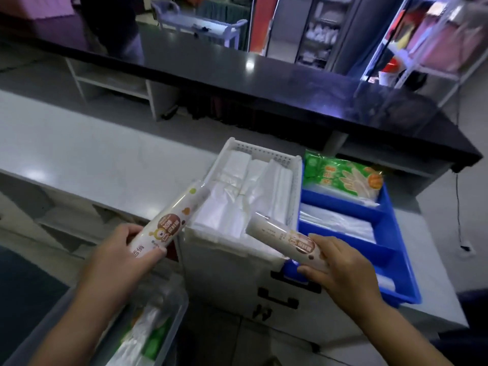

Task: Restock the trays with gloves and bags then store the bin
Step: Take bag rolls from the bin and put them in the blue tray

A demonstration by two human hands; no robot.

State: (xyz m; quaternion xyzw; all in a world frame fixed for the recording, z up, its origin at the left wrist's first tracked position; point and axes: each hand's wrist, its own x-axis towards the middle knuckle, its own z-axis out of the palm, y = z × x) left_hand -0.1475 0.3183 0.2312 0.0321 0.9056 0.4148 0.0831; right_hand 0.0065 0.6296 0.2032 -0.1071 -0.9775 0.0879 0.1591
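While your left hand (124, 256) curls round the base of a glossy printed bag roll (174, 217) just left of the white perforated tray (264, 151), your right hand (340, 265) pinches a second roll (280, 233) over that tray's near-right corner. Folded clear bags (227, 204) fill it; the blue divided tray (396, 260) abuts its right side, and the clear bin (169, 326) lies below-left.

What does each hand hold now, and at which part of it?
The left hand grips the first wrapped roll by its near end. The right hand grips the second wrapped roll, also by its near end.
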